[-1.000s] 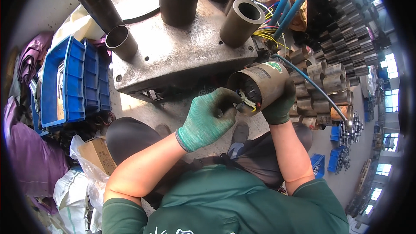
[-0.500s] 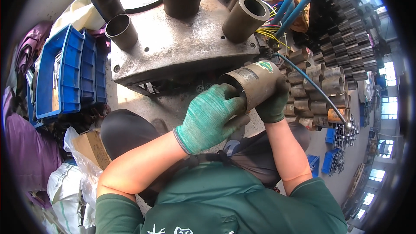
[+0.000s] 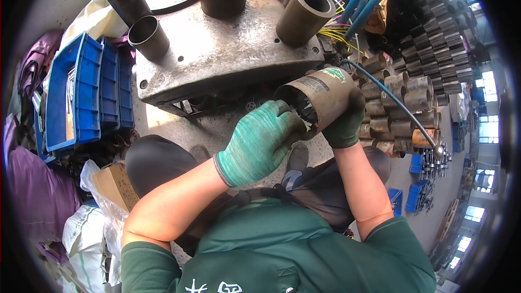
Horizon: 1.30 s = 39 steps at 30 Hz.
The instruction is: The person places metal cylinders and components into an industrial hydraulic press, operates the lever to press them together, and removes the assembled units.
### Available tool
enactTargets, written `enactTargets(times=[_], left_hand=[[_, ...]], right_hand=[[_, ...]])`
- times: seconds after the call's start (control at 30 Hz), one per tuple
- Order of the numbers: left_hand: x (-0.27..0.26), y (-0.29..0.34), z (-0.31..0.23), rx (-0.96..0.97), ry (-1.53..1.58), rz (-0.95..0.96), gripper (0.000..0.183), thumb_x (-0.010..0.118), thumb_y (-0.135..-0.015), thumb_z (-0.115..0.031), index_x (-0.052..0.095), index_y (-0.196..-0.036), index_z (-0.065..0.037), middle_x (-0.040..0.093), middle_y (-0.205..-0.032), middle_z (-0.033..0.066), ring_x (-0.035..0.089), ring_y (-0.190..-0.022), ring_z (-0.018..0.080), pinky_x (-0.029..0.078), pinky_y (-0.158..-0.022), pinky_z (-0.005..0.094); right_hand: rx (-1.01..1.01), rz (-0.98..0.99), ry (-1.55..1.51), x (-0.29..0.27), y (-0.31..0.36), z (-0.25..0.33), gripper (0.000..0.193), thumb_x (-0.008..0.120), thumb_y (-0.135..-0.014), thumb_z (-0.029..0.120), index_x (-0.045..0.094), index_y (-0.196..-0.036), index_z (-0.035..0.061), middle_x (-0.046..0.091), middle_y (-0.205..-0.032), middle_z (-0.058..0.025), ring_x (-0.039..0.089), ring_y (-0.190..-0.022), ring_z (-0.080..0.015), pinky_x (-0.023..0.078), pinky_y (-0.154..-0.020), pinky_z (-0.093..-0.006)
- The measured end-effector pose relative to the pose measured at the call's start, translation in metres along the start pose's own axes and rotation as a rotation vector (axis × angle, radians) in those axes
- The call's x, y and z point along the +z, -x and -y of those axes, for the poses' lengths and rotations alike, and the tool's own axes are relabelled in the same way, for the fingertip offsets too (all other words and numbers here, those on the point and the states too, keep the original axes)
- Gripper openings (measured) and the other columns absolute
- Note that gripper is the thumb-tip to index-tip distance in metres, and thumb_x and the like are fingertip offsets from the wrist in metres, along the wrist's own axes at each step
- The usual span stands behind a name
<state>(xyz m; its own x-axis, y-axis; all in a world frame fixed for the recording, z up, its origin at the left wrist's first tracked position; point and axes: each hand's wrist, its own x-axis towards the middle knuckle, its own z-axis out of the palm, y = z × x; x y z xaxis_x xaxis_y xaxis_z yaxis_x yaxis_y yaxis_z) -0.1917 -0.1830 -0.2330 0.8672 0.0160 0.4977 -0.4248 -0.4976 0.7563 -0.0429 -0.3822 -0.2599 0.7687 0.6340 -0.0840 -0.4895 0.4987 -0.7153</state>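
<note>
our l hand just eased back to the rim, fingers curled (can't tell on what tbh), so we see inside the metal cylinder again, r hand gripping it near the bench.

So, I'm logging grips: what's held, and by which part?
Brown hollow metal cylinder: the green-gloved right hand holds its right end. The green-gloved left hand is at its open mouth, hold unclear.

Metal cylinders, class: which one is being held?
The tilted cylinder with the green label: it alone has the right hand gripping it and the left hand at its open mouth.
</note>
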Motion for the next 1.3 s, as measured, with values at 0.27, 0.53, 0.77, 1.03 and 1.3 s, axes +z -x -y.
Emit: enactTargets(times=[0.27, 0.53, 0.77, 1.03, 1.3], left_hand=[[-0.022, -0.005, 0.002, -0.207, 0.149, -0.376, 0.011, 0.064, -0.101, -0.004, 0.068, -0.111, -0.001, 0.062, -0.099, 0.0114, 0.061, -0.085, 0.0216, 0.052, -0.076, 0.0338], [-0.011, -0.011, 0.001, -0.045, -0.018, -0.233, 0.052, 0.078, -0.080, 0.010, 0.068, -0.129, -0.006, 0.065, -0.120, 0.0145, 0.069, -0.106, 0.0338, 0.058, -0.088, 0.0413], [-0.007, -0.014, 0.008, 0.191, -0.335, 0.049, 0.052, 0.076, -0.074, 0.005, 0.072, -0.125, -0.009, 0.070, -0.118, 0.0123, 0.067, -0.101, 0.0357, 0.057, -0.084, 0.0439], [-0.007, -0.012, 0.004, -0.016, -0.106, -0.071, 0.039, 0.074, -0.080, 0.008, 0.075, -0.117, -0.005, 0.074, -0.103, 0.0145, 0.074, -0.087, 0.0298, 0.061, -0.077, 0.0364], [-0.002, -0.009, -0.012, -0.595, 0.777, -0.146, 0.020, 0.069, -0.096, 0.006, 0.071, -0.116, 0.002, 0.076, -0.106, 0.0083, 0.070, -0.089, 0.0111, 0.058, -0.079, 0.0270]], right_hand=[[-0.204, -0.092, -0.210, -0.012, -0.018, 0.041, 0.082, 0.053, -0.096, 0.065, 0.047, -0.159, 0.0129, 0.049, -0.159, -0.0179, 0.046, -0.147, -0.0414, 0.035, -0.125, -0.0640], [-0.254, -0.018, -0.153, -0.029, -0.006, 0.043, 0.084, 0.052, -0.100, 0.065, 0.045, -0.156, 0.0022, 0.049, -0.160, -0.0198, 0.046, -0.148, -0.0386, 0.039, -0.124, -0.0550], [-0.132, -0.034, 0.039, -0.004, 0.008, 0.018, 0.084, 0.075, -0.090, 0.054, 0.051, -0.149, 0.0002, 0.063, -0.142, -0.0188, 0.061, -0.132, -0.0352, 0.048, -0.116, -0.0502], [-0.091, -0.138, 0.025, -0.002, 0.008, 0.019, 0.084, 0.079, -0.088, 0.054, 0.052, -0.147, 0.0002, 0.064, -0.139, -0.0180, 0.062, -0.130, -0.0341, 0.051, -0.114, -0.0488], [-0.158, -0.084, -0.011, 0.021, 0.007, 0.018, 0.079, 0.073, -0.090, 0.057, 0.055, -0.143, 0.0010, 0.066, -0.135, -0.0187, 0.065, -0.124, -0.0345, 0.053, -0.109, -0.0493]])
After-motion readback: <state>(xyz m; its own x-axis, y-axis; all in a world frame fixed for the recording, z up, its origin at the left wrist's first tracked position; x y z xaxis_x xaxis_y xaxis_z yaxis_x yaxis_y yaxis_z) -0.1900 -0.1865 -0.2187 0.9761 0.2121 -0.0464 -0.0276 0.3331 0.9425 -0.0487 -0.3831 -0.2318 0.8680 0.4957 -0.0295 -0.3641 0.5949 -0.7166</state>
